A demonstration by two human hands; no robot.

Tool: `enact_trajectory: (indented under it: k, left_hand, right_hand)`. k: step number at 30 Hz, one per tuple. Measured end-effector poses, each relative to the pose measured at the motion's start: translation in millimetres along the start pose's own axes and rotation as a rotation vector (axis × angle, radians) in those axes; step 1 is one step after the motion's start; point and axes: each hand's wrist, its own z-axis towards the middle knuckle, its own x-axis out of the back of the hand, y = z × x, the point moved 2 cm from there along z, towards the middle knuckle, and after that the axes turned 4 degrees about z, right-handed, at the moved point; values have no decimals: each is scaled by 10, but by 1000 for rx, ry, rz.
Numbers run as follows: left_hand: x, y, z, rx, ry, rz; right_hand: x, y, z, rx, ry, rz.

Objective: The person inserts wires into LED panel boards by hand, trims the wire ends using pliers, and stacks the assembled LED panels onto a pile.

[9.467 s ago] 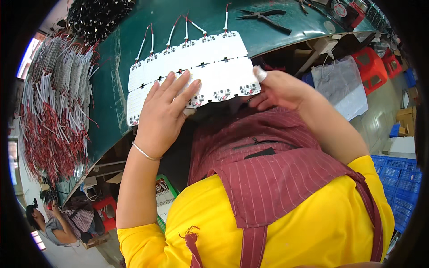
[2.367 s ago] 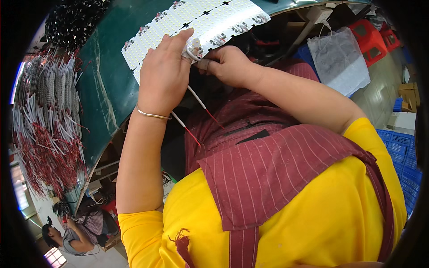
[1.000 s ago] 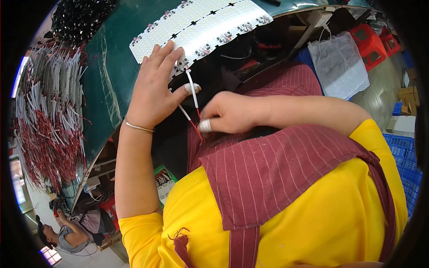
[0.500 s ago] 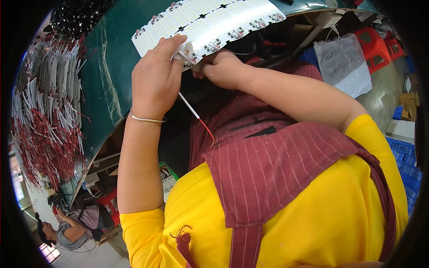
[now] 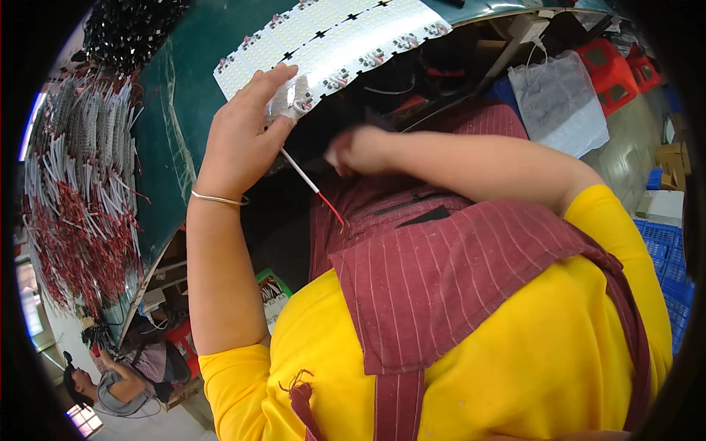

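Observation:
A white LED board panel, dotted with small yellowish chips and joined in sections, lies slanted over the table's near edge. My left hand grips its near left end, thumb and fingers on either side of a shiny clear piece at the corner. From under that hand a white cable with a bared red wire hangs down towards my apron. My right hand is below the board, apart from it and smeared by motion. Whether its fingers hold anything cannot be made out.
Bundles of white-sleeved cables with red ends hang over the left side of the green table. Black parts are heaped behind them. A co-worker sits at lower left. On the right are red stools, a whitish bag and blue crates.
My right hand has come away from the board's underside and moved down towards my lap. The board and my left hand have shifted slightly left; the cable hangs a little lower.

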Motion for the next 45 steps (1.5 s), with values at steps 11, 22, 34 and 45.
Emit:
enact_trajectory:
  k: [11,22,34,45]
  left_hand:
    - [17,0,-425,-76,58,172]
    - [-52,6,-241,-133,32,161]
    - [-125,58,-134,-16,187,153]
    - [93,127,-118,-106,-63,114]
  right_hand:
    - [100,-642,-598,129,-332,615]
    - [172,-641,-362,201,189,456]
    - [397,-606,-156,80,396,-3]
    - [325,-478,-33,-11,97,-10]
